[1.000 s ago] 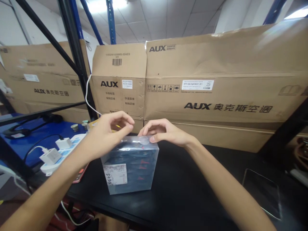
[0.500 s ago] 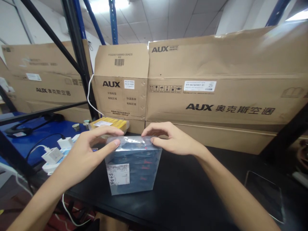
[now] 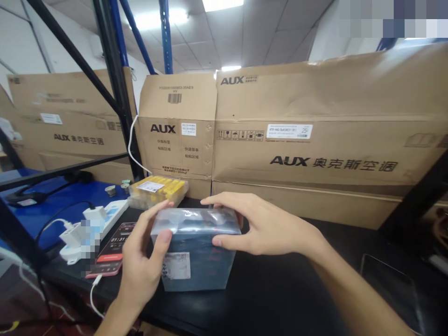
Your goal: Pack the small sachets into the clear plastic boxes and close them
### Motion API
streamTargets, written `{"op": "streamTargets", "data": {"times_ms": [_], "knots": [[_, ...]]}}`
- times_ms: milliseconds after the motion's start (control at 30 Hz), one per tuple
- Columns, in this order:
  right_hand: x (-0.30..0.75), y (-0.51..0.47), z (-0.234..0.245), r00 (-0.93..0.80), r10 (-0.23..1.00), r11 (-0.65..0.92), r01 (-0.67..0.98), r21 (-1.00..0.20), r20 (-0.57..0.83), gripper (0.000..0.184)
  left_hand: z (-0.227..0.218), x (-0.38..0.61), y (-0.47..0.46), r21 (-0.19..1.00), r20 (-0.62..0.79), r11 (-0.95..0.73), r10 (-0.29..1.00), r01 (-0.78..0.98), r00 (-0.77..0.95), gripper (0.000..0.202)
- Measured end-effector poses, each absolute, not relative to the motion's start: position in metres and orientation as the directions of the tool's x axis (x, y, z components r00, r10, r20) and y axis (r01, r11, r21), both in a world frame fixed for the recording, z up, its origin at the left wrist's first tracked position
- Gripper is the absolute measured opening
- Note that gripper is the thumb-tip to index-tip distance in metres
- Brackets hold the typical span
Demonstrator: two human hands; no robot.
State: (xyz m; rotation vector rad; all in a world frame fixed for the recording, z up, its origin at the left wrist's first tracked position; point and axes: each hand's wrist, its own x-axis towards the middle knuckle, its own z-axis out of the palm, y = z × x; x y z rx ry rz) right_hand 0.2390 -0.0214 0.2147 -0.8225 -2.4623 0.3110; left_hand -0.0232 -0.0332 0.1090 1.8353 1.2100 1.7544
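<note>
Item 1: film-wrapped pack (image 3: pixel 196 252), dark boxes inside, white label (image 3: pixel 176 265) on front face. It stands upright on the black table (image 3: pixel 280 298), held between our two hands.

- L: our left hand (image 3: pixel 140 270) clasps the pack's left end. Thumb (image 3: pixel 161 243) lies flat on the front face just above the label; index tip rests on the top left corner. Fingers narrow, closed on the pack.
- R: our right hand (image 3: pixel 269 226) is draped over the top right. Fingers (image 3: pixel 224 200) run along the back top edge, thumb presses the front top edge, wrap crinkled between them. Closed on the pack.

Item 2: yellow pack in clear wrap (image 3: pixel 157 191), just beyond our L fingertips, apart from item 1.

Item 3: phone (image 3: pixel 114 245), screen lit, just left of our L hand, w/ white power strip (image 3: pixel 108 212) & plugs past it.

Item 4: AUX cartons (image 3: pixel 315 140), a wall of them right behind our R fingers, closing off the far side.

Item 5: dark flat screen (image 3: pixel 388 289), well right of our R wrist.
</note>
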Motion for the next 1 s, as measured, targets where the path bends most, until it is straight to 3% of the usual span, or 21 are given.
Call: {"op": "streamTargets", "data": {"times_ms": [133, 267, 333, 467, 633, 800, 1000], "knots": [[0.241, -0.008, 0.21, -0.637, 0.658, 0.753, 0.553, -0.355, 0.402, 0.033, 0.068, -0.017, -0.017, 0.834, 0.507, -0.448, 0.853, 0.323, -0.123, 0.056], [0.24, 0.013, 0.198, -0.554, 0.709, 0.706, 0.556, -0.439, 0.437, 0.034, 0.038, -0.012, -0.009, 0.888, 0.385, -0.356, 0.922, 0.29, -0.047, 0.058], [0.236, 0.016, 0.193, -0.523, 0.697, 0.715, 0.554, -0.426, 0.49, 0.035, 0.032, -0.011, -0.009, 0.904, 0.354, -0.336, 0.935, 0.266, -0.019, 0.057], [0.228, 0.013, 0.189, -0.47, 0.704, 0.703, 0.565, -0.432, 0.532, 0.037, 0.032, -0.012, -0.012, 0.912, 0.346, -0.331, 0.938, 0.244, -0.018, 0.053], [0.232, 0.017, 0.189, -0.434, 0.757, 0.653, 0.517, -0.553, 0.489, 0.033, 0.034, -0.013, -0.012, 0.911, 0.351, -0.342, 0.936, 0.229, 0.0, 0.052], [0.234, 0.035, 0.174, -0.423, 0.801, 0.578, 0.36, -0.733, 0.424, 0.065, 0.025, -0.012, -0.007, 0.92, 0.35, -0.341, 0.937, 0.194, -0.011, 0.054], [0.233, 0.06, 0.154, -0.285, 0.883, 0.453, 0.32, -0.832, 0.372, 0.055, 0.011, -0.01, 0.006, 0.937, 0.348, -0.335, 0.924, 0.1, -0.159, 0.055]]}}
